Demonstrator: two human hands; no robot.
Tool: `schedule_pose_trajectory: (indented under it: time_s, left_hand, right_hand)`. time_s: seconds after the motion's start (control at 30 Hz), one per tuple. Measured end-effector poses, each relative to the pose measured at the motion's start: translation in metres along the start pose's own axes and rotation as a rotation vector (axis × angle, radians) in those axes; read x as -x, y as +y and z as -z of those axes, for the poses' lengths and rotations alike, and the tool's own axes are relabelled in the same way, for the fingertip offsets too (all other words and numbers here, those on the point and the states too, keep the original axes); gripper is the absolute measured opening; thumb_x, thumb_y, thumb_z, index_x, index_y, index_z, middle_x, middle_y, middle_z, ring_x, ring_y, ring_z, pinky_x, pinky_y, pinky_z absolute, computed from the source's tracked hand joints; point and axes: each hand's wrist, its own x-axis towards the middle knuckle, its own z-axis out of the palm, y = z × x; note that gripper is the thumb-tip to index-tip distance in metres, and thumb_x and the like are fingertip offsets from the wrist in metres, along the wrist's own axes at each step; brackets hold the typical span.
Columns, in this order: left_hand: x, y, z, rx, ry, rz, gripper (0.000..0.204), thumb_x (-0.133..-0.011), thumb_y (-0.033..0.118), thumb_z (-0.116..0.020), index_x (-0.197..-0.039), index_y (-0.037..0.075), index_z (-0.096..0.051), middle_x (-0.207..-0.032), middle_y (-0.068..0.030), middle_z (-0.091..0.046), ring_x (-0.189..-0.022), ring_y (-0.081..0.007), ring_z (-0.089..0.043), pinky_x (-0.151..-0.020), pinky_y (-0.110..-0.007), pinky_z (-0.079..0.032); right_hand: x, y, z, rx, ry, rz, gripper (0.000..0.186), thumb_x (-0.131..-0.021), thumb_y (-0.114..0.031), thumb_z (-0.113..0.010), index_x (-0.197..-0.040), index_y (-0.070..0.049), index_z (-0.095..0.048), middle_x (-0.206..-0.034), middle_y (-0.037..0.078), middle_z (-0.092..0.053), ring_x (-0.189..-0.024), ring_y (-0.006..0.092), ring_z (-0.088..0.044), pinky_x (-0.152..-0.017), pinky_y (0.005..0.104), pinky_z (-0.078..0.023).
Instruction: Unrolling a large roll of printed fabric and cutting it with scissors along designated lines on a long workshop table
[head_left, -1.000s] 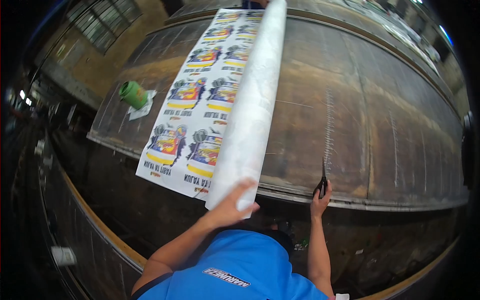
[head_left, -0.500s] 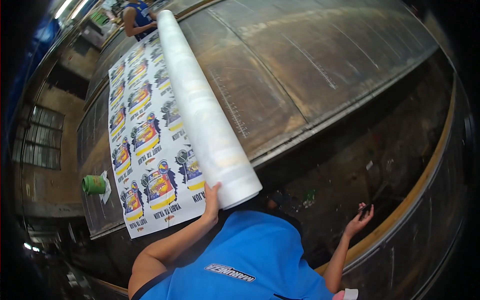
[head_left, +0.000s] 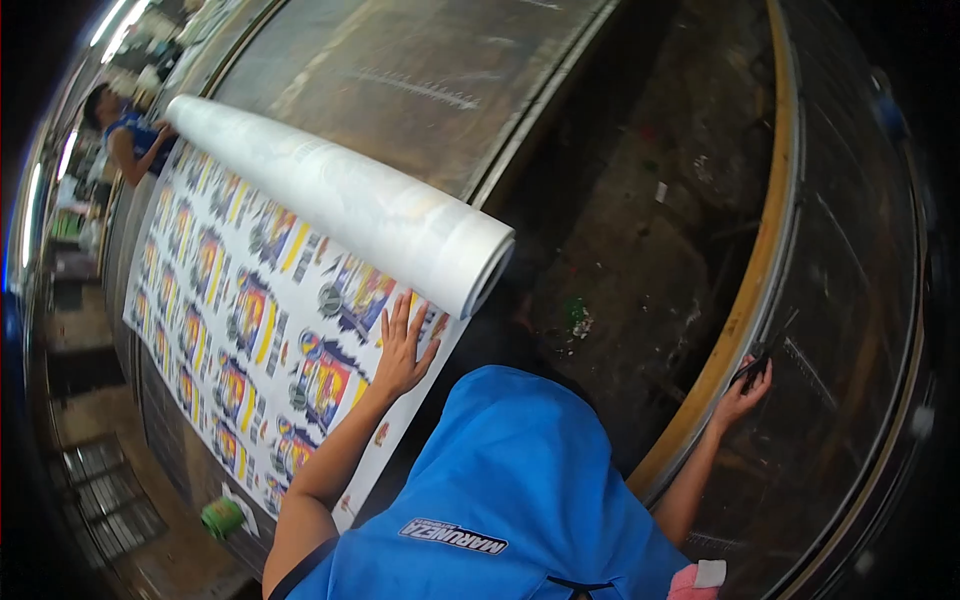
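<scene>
A big white roll [head_left: 340, 195] lies across the table, its near end facing me. From under it spreads a white sheet [head_left: 395, 425] printed with repeated colourful pictures. My left hand [head_left: 403, 352] rests on this sheet just beside the roll's near end, fingers spread and holding nothing. Out to the right, my right hand [head_left: 738, 398] is closed around a dark, thin-tipped tool that looks like scissors [head_left: 757, 368], over the edge of another table. The fingers partly cover its handles.
At the roll's far end a person [head_left: 130, 140] in a dark blue top has hands at the roll. A green cylindrical container [head_left: 220, 517] stands near the sheet's left edge. Between the two tables runs a dark gap [head_left: 640, 250] with scraps on its floor. The right table [head_left: 850, 290] has a wooden edge.
My view has turned right. My left hand has gone from touching the roll's near end to lying flat on the sheet. My right hand has moved onto the right table's edge with the scissors.
</scene>
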Motion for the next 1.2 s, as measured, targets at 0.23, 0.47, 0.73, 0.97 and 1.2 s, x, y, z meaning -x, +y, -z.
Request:
schedule_pose_trajectory:
  time_s: [0.23, 0.47, 0.73, 0.97, 1.2]
  left_hand:
    - [-0.184, 0.004, -0.069, -0.101, 0.253, -0.212, 0.079, -0.098, 0.038, -0.056, -0.16, 0.01, -0.015, -0.166, -0.0213, -0.006, -0.152, -0.0459, -0.005, -0.118, -0.064, 0.001]
    - [-0.474, 0.091, -0.035, -0.1, 0.321, -0.175, 0.04, -0.093, 0.032, -0.059, -0.128, 0.014, -0.066, -0.128, -0.0066, -0.066, -0.137, -0.0317, -0.047, -0.118, -0.06, -0.014]
    - [-0.768, 0.151, -0.045, 0.01, 0.035, -0.211, 0.033, -0.097, 0.04, -0.055, -0.115, 0.016, -0.069, -0.116, -0.0085, -0.071, -0.117, -0.0322, -0.062, -0.11, -0.066, -0.027]
    - [-0.741, 0.141, -0.117, -0.151, 0.311, -0.229, 0.085, -0.093, 0.043, -0.063, -0.16, 0.012, -0.02, -0.167, -0.0137, -0.013, -0.155, -0.0348, -0.004, -0.12, -0.061, -0.003]
    - [-0.96, 0.174, -0.155, -0.258, 0.521, -0.227, 0.07, -0.094, 0.05, -0.059, -0.152, 0.014, -0.04, -0.159, -0.0124, -0.033, -0.152, -0.0366, -0.018, -0.118, -0.063, -0.007]
  right_hand:
    - [-0.068, 0.054, 0.049, 0.317, 0.258, -0.041, 0.045, -0.101, 0.003, -0.047, -0.145, -0.003, -0.041, -0.127, 0.022, -0.062, -0.115, 0.0258, -0.063, -0.106, 0.0376, -0.043]
    - [-0.269, 0.135, 0.003, 0.544, 0.272, -0.052, 0.046, -0.1, -0.012, -0.058, -0.144, -0.011, -0.045, -0.133, 0.02, -0.061, -0.119, 0.0298, -0.061, -0.098, 0.0375, -0.047]
    - [-0.413, 0.168, -0.018, 0.877, 0.364, -0.265, 0.048, -0.099, -0.02, -0.06, -0.144, -0.019, -0.045, -0.136, 0.021, -0.059, -0.123, 0.0398, -0.058, -0.1, 0.046, -0.046]
    - [-0.409, 0.188, -0.012, 0.91, 0.399, -0.216, 0.049, -0.099, -0.016, -0.059, -0.146, -0.018, -0.044, -0.139, 0.023, -0.056, -0.126, 0.04, -0.056, -0.102, 0.0468, -0.046]
    - [-0.42, 0.181, -0.019, 0.833, 0.397, -0.253, 0.051, -0.098, -0.003, -0.056, -0.148, -0.004, -0.043, -0.145, 0.021, -0.05, -0.134, 0.0352, -0.05, -0.112, 0.0425, -0.038]
